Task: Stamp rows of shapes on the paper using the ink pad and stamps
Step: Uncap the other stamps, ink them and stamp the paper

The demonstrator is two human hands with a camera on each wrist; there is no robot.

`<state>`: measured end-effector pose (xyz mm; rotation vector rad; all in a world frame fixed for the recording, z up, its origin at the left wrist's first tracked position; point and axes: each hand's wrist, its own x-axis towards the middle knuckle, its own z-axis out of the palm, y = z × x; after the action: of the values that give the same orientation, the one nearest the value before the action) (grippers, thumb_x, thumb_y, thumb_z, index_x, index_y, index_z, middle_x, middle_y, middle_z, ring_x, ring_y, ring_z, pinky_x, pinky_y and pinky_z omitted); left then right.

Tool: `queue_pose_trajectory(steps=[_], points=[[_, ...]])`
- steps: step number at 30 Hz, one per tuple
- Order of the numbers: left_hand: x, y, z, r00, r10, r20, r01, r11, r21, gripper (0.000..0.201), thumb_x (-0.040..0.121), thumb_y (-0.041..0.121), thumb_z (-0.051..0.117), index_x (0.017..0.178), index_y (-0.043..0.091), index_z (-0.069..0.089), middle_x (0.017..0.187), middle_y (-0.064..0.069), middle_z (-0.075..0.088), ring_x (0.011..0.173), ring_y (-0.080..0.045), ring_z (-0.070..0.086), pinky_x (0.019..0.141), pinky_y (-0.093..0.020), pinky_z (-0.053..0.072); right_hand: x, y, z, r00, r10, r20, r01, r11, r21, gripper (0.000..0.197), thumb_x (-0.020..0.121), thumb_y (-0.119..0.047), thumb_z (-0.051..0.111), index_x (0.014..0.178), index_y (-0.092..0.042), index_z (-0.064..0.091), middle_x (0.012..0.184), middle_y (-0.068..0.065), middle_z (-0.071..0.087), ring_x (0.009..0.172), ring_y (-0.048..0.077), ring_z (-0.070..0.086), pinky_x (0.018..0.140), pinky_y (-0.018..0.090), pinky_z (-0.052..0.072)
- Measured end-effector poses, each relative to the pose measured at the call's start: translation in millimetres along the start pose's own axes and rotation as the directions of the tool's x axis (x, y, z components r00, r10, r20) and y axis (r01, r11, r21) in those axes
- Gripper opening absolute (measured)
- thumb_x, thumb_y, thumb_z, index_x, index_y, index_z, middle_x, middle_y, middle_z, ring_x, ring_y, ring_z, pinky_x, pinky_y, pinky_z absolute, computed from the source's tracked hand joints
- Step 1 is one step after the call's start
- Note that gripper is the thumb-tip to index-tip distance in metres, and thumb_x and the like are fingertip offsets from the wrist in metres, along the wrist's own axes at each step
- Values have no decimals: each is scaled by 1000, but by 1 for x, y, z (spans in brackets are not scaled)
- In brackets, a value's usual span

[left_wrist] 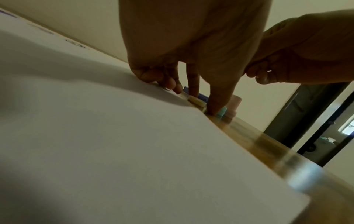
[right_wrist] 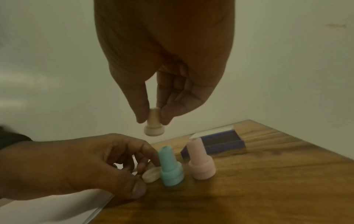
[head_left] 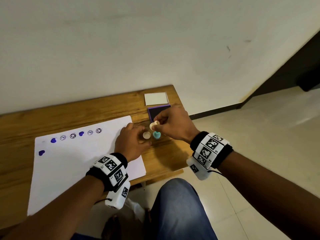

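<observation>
My right hand (head_left: pixel 160 122) pinches a cream stamp (head_left: pixel 153 126) by its stem (right_wrist: pixel 154 116) and holds it in the air, base down, in front of the purple ink pad (head_left: pixel 159 112). My left hand (head_left: pixel 143 138) curls its fingertips (right_wrist: pixel 142 168) onto a cream cap (right_wrist: pixel 151 175) that lies tilted on the table at the paper's right edge. The white paper (head_left: pixel 78 170) carries a top row of blue hearts and round faces, and one heart (head_left: pixel 41 152) below it. A teal stamp (right_wrist: pixel 170 168) and a pink stamp (right_wrist: pixel 201 163) stand upright beside the cap.
The ink pad's white lid (head_left: pixel 156 99) lies behind the pad near the wall. The wooden table (head_left: pixel 86 110) ends just right of the pad and stamps, with floor beyond. My knee in jeans (head_left: pixel 180 205) is below the table's front edge.
</observation>
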<state>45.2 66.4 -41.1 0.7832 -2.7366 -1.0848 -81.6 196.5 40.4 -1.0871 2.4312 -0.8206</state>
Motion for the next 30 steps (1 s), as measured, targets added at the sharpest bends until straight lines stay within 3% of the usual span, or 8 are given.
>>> queue_pose_trajectory(steps=[3, 10, 14, 18, 22, 26, 30], points=[[-1, -2, 1, 1000, -14, -12, 14, 1000, -28, 42, 70, 39, 78, 109, 28, 64, 103, 1, 57, 99, -23, 56, 81, -44, 52, 4, -3, 7, 999, -22, 23, 23, 999, -43, 23, 79, -34, 79, 96, -18, 79, 84, -6, 76, 73, 4, 66, 65, 16, 49], [2, -6, 3, 999, -42, -7, 41, 998, -44, 39, 73, 38, 77, 109, 24, 65, 104, 1, 58, 99, -24, 55, 80, -47, 53, 13, -10, 26, 995, -43, 91, 56, 989, -137, 20, 78, -34, 78, 93, -20, 79, 80, -7, 73, 70, 5, 64, 58, 14, 42], [3, -7, 4, 999, -46, -1, 46, 999, -20, 34, 74, 40, 75, 99, 21, 65, 103, -1, 58, 97, -26, 54, 79, -47, 52, 16, -14, 32, 990, -48, 129, 72, 981, -182, 12, 79, -29, 78, 88, -20, 79, 67, -14, 61, 62, 4, 59, 55, 15, 37], [4, -6, 3, 999, -50, 0, 50, 999, 7, 35, 75, 41, 74, 100, 19, 64, 104, 0, 57, 98, -25, 53, 80, -46, 51, 18, -17, 31, 985, -63, 158, 94, 976, -196, 13, 83, -26, 75, 93, -20, 80, 61, -19, 54, 57, 2, 54, 53, 13, 33], [4, -6, 2, 999, -50, 8, 50, 999, 16, 36, 75, 41, 75, 102, 20, 64, 107, 0, 57, 100, -24, 52, 82, -44, 51, 19, -18, 32, 981, -66, 181, 102, 974, -201, 13, 83, -25, 75, 94, -20, 80, 64, -18, 58, 59, 4, 55, 53, 13, 34], [4, -2, 0, 998, -59, 14, 59, 997, 46, 34, 77, 41, 73, 102, 21, 63, 109, 0, 57, 102, -23, 52, 84, -43, 52, 19, -18, 35, 972, -49, 231, 104, 967, -233, 9, 84, -24, 71, 86, -18, 77, 66, -7, 64, 58, 7, 57, 54, 17, 39], [3, 2, 0, 997, -69, 25, 68, 996, 58, 32, 78, 40, 72, 104, 24, 63, 112, 1, 57, 105, -25, 51, 86, -44, 51, 20, -24, 35, 968, -73, 239, 133, 960, -245, 9, 84, -19, 69, 84, -19, 77, 59, -11, 57, 55, 5, 52, 55, 21, 42]])
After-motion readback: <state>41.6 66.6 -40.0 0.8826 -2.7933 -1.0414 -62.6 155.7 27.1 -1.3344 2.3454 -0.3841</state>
